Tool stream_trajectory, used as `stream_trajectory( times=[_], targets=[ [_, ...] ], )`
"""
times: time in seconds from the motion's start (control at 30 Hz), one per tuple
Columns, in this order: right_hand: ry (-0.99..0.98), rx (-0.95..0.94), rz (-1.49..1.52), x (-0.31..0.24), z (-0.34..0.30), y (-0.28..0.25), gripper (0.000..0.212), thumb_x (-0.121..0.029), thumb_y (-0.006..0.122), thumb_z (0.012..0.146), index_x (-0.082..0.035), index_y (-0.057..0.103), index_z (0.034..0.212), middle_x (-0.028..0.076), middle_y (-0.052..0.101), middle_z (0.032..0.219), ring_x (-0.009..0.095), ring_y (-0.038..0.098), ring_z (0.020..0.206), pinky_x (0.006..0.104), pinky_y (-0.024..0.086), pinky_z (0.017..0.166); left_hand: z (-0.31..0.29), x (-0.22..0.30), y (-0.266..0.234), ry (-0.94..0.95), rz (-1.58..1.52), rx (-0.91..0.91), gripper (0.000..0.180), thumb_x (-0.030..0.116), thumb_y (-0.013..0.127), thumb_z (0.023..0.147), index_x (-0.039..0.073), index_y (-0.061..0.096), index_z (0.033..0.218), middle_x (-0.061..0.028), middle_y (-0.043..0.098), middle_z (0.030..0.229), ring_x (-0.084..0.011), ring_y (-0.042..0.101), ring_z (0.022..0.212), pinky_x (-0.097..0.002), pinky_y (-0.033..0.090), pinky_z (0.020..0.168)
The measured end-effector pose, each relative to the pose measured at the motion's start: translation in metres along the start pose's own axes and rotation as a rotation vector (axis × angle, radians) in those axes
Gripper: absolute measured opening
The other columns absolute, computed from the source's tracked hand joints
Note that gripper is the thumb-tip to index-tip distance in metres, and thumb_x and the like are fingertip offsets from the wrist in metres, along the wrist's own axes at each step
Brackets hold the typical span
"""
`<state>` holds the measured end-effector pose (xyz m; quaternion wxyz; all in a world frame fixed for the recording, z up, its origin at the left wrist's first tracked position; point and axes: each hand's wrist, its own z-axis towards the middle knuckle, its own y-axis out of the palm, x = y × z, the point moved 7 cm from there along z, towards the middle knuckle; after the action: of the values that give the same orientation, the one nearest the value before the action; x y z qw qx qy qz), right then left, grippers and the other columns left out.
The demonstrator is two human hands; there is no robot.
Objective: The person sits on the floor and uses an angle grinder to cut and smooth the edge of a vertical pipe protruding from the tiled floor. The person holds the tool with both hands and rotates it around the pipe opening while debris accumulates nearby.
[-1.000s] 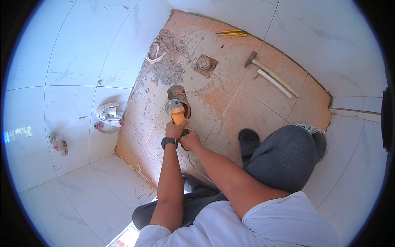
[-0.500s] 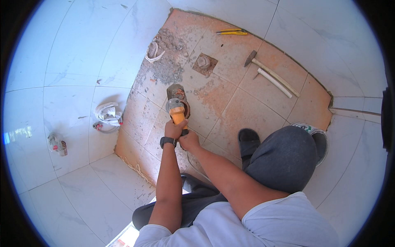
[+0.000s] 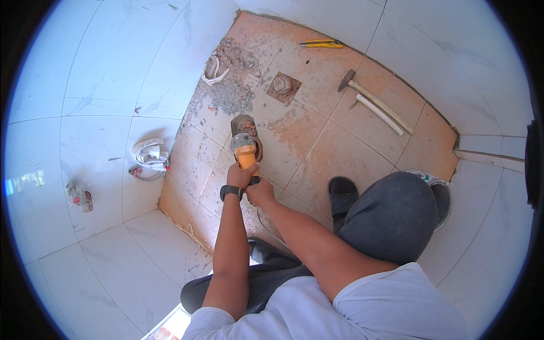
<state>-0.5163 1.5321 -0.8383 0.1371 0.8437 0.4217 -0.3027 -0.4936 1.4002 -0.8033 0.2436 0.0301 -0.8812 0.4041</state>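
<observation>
An orange angle grinder (image 3: 246,154) with a grey metal head is held between my two hands, its head away from me over the tiled floor (image 3: 309,170). My left hand (image 3: 240,175), below a dark wristwatch (image 3: 230,193), wraps around the grinder's body. Behind it, my right hand (image 3: 260,193) is closed around the rear end of the tool. Just beyond and beside the grinder head lies a rough opening (image 3: 245,124) broken into the tiles, with rubble inside. The grinder's disc is mostly hidden under the head. A cord (image 3: 271,229) trails back toward my legs.
Past the opening are grey rubble (image 3: 235,93) and a square hole (image 3: 284,88) with a pipe stub. A hammer (image 3: 381,105), a white pipe (image 3: 379,115) and yellow-handled tools (image 3: 321,43) lie on the right and far floor. A white hose bundle (image 3: 150,156) hangs on the left wall.
</observation>
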Motion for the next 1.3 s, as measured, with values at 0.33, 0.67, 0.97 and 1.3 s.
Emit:
stream_trajectory(
  times=[0.33, 0.67, 0.97, 1.3],
  targets=[
    [-0.031, 0.035, 0.017, -0.004, 0.004, -0.001, 0.047, -0.04, 0.082, 0.073, 0.0, 0.073, 0.096, 0.022, 0.075, 0.091, 0.038, 0.074, 0.093, 0.045, 0.057, 0.08, 0.005, 0.006, 0.0, 0.0, -0.011, -0.015, 0.06, 0.046, 0.084, 0.078, -0.005, 0.074, 0.109, -0.0173, 0.077, 0.098, -0.0241, 0.076, 0.086, -0.0367, 0.058, 0.077],
    [-0.027, 0.061, 0.058, 0.0, 0.005, 0.002, 0.043, -0.037, 0.08, 0.074, 0.0, 0.072, 0.095, 0.022, 0.075, 0.091, 0.037, 0.074, 0.091, 0.0447, 0.057, 0.079, 0.01, -0.007, 0.005, -0.003, -0.01, -0.013, 0.064, 0.045, 0.084, 0.077, -0.008, 0.072, 0.11, -0.0211, 0.076, 0.098, -0.0292, 0.075, 0.087, -0.0389, 0.058, 0.077],
    [-0.018, 0.054, 0.056, 0.002, 0.005, 0.005, 0.041, -0.034, 0.079, 0.075, 0.0, 0.072, 0.096, 0.024, 0.075, 0.095, 0.039, 0.073, 0.096, 0.0461, 0.057, 0.082, 0.008, -0.006, 0.005, 0.03, -0.023, -0.02, 0.059, 0.044, 0.084, 0.079, -0.006, 0.074, 0.11, -0.0164, 0.077, 0.097, -0.0228, 0.075, 0.085, -0.0358, 0.058, 0.075],
    [0.077, 0.003, 0.094, 0.008, 0.008, 0.011, 0.038, -0.033, 0.08, 0.076, -0.001, 0.073, 0.096, 0.024, 0.075, 0.097, 0.04, 0.072, 0.099, 0.0469, 0.056, 0.085, 0.011, -0.01, 0.006, 0.019, -0.053, -0.036, 0.059, 0.043, 0.084, 0.079, -0.006, 0.074, 0.111, -0.0164, 0.077, 0.098, -0.0221, 0.075, 0.085, -0.0353, 0.058, 0.076]
  ],
)
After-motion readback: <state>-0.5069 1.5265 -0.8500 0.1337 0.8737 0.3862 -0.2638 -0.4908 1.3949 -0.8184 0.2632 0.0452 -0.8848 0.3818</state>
